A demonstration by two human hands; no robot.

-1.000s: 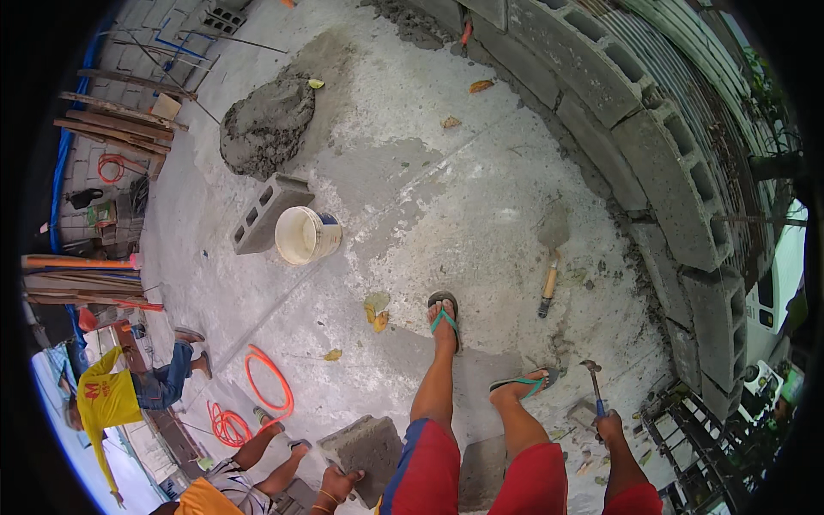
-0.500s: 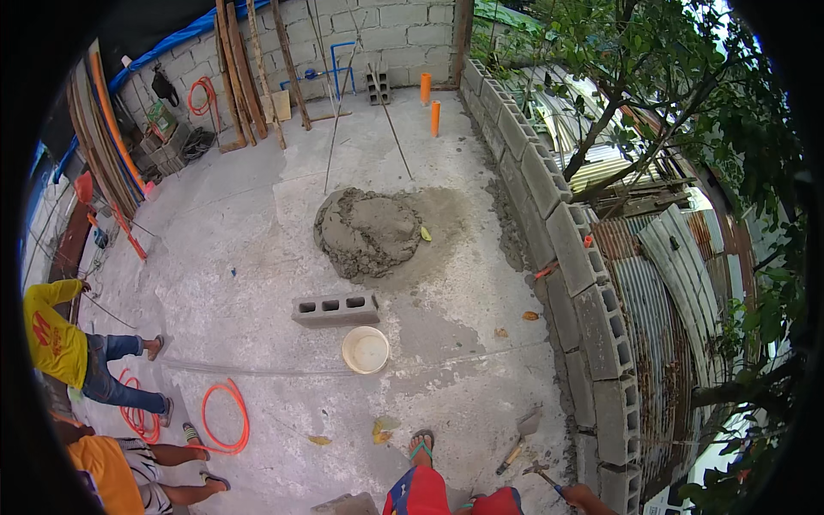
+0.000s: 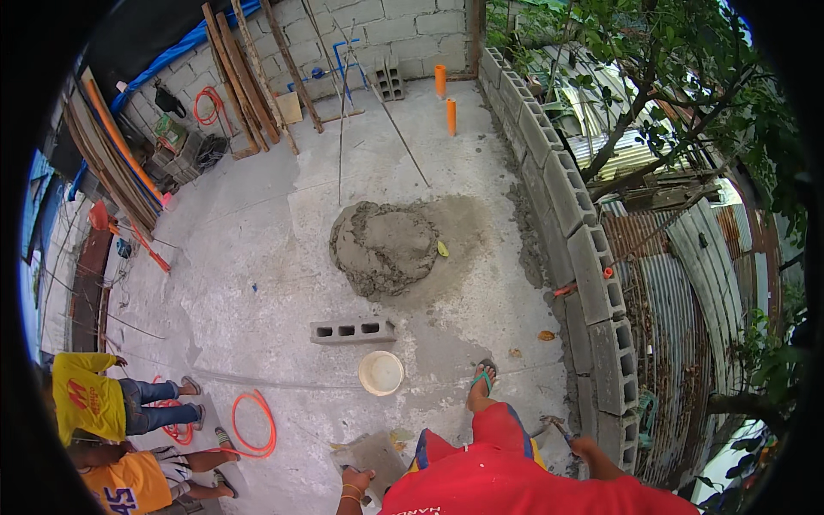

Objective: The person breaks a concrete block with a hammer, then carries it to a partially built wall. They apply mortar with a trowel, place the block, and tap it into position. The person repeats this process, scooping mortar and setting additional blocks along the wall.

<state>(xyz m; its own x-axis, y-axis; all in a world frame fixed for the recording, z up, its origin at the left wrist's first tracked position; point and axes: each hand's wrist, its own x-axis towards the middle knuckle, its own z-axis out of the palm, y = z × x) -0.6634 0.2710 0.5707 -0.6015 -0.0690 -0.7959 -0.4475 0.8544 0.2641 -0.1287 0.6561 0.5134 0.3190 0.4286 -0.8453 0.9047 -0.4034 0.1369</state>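
Observation:
My left hand (image 3: pixel 356 480), with a band at the wrist, is low in the view, its fingers closed at the near left edge of a grey concrete hollow block (image 3: pixel 378 456). Part of that block is hidden by my hand and red shirt. On the right, my right hand (image 3: pixel 584 446) is wrapped round the handle of a hammer (image 3: pixel 556 424), whose head points left, beside the block wall. Ahead of me another hollow block (image 3: pixel 352 331) lies with its holes showing, and a whitish bucket (image 3: pixel 381 372) stands just nearer.
A wet mortar heap (image 3: pixel 386 249) lies mid-floor. The low hollow-block wall (image 3: pixel 592 275) runs along the right. Two people, in a yellow shirt (image 3: pixel 88 399) and an orange jersey (image 3: pixel 129 485), are at left near an orange hose (image 3: pixel 273 427). Orange pipes (image 3: pixel 451 118) stand at the back.
My left hand has come into view at the block, which shows more. My right hand and the hammer appear further forward. My foot has stepped ahead; the trowel is out of sight.

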